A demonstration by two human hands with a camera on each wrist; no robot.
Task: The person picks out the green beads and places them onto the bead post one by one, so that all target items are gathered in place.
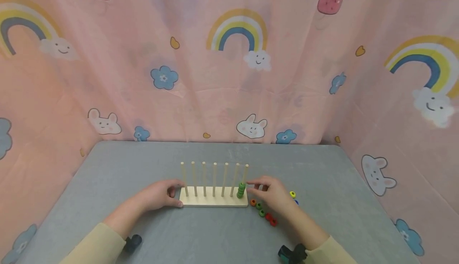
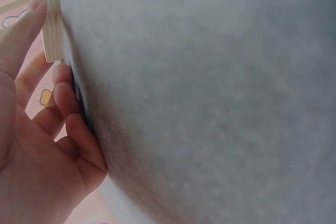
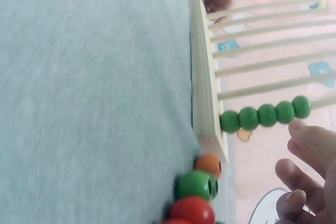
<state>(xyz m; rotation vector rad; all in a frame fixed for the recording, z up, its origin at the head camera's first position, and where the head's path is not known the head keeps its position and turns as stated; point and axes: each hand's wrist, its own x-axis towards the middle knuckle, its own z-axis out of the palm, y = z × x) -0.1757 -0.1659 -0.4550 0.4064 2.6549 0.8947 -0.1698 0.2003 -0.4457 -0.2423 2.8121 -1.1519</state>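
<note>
A pale wooden peg stand (image 1: 213, 202), with several upright pegs in a row, sits on the grey table. My left hand (image 1: 161, 195) grips its left end; the thumb lies against the front side of the base (image 2: 52, 35) in the left wrist view. Several green beads (image 3: 267, 115) are stacked on the rightmost peg, from the base up. Beside this stack is my right hand (image 1: 271, 193), its thumb and index finger apart. One fingertip (image 3: 297, 125) is right at the top green bead, and the other fingers are loosely bent with nothing in them.
Loose beads lie right of the stand: an orange bead (image 1: 253, 202), two green beads (image 1: 261, 213) and red beads (image 1: 273, 222). A yellow bead (image 1: 292, 194) and a partly hidden blue bead (image 1: 296, 202) lie beyond my right hand. A pink patterned curtain (image 1: 229, 96) surrounds the table.
</note>
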